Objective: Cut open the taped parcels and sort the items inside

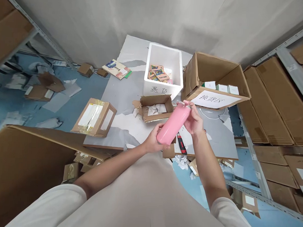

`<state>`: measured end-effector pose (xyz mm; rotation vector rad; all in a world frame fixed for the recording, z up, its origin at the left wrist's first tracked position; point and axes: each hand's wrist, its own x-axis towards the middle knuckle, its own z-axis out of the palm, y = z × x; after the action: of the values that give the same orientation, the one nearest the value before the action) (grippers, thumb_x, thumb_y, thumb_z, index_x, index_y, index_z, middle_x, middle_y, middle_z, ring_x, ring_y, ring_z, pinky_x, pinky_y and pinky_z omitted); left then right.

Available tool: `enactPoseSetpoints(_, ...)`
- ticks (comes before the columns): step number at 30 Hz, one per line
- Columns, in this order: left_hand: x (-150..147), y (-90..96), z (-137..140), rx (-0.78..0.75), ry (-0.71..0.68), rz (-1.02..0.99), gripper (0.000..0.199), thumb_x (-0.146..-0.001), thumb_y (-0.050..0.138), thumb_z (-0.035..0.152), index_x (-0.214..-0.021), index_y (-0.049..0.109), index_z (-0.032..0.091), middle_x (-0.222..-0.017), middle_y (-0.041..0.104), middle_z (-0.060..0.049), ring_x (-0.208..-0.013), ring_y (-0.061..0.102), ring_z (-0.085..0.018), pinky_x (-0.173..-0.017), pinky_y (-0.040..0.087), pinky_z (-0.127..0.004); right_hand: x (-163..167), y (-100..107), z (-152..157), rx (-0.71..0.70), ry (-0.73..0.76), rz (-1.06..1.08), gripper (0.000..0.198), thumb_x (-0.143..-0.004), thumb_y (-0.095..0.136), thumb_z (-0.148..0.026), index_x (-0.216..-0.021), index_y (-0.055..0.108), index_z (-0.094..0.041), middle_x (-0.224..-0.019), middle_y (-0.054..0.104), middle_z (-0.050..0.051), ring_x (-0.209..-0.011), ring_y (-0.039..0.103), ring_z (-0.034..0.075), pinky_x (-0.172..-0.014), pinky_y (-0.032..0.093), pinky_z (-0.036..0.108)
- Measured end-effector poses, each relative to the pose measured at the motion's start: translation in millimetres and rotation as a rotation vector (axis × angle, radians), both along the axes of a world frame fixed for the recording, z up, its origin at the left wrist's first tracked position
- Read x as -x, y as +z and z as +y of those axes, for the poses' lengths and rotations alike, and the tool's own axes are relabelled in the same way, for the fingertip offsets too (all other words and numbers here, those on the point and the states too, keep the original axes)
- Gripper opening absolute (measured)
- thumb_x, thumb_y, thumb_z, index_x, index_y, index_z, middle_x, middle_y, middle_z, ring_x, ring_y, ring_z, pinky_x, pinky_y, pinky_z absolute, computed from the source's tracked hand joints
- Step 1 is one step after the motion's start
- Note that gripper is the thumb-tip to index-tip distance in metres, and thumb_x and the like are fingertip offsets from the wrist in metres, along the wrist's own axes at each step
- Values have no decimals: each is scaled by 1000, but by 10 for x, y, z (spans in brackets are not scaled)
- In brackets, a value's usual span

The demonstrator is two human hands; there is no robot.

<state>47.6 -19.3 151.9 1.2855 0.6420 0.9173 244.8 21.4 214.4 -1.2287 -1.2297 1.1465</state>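
A pink bottle (173, 124) with a metal ring near its top is held tilted above the front of the table. My left hand (155, 139) is closed around its lower end. At the top end, my right hand (193, 119) grips the bottle near its cap. Just behind it lies an open small cardboard box (155, 119) with crumpled white paper (157, 109) inside. A red and black box cutter (181, 144) rests on the table near my right forearm.
A white foam box (162, 91) holding several small packets stands behind, beside a large carton (220, 64) with white boxes. A taped parcel (95, 117) sits at the left table edge, booklets (117, 69) farther back. Shelves (262, 173) with cartons flank the right; paper scraps litter the floor.
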Motion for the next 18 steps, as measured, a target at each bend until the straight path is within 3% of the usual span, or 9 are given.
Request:
enactPoseSetpoints(2,-2,-8,-68,55,14,-47,86,-57,81,57,-124,40,22,-125,54,-15,-110,58,-28,-85,51,-40,-29,-73,28,-34,-33,1,70,-78,35,-79,-128,41,-30,-132,58,12,-113,60,32,-86,49,54)
enactPoseSetpoints(8,-33,-64,-102,206,82,-46,85,-52,86,53,-116,38,25,-107,63,-8,-94,64,-23,-77,53,-36,-66,-133,60,-79,-32,-77,77,-82,21,-77,-140,32,-29,-141,49,13,-121,55,33,-91,45,57)
enactPoseSetpoints(10,-30,-82,-78,297,66,-124,79,-59,77,65,-116,40,25,-107,64,-8,-92,66,-23,-76,54,-37,-89,-105,42,-103,-25,-142,83,-79,19,-81,-143,29,-29,-146,45,13,-125,52,33,-92,45,56)
enactPoseSetpoints(13,-33,-91,-44,471,-7,-209,79,-70,47,85,-119,48,22,-113,66,-13,-92,69,-27,-75,54,-39,-120,-44,10,-113,-7,-196,92,-73,21,-88,-143,28,-29,-149,41,13,-125,50,34,-92,45,56)
enactPoseSetpoints(15,-46,-96,-31,575,-39,-214,84,-75,31,87,-119,53,19,-109,68,-15,-89,70,-27,-75,54,-40,-122,-8,-1,-86,-8,-164,88,-73,30,-87,-141,28,-31,-147,43,13,-121,53,33,-88,48,54)
enactPoseSetpoints(18,-66,-112,-26,598,49,-193,80,-78,37,83,-118,55,17,-104,70,-14,-89,70,-26,-78,54,-41,-106,13,7,-54,-65,-32,69,-75,50,-76,-129,38,-35,-142,50,8,-112,59,28,-81,52,46)
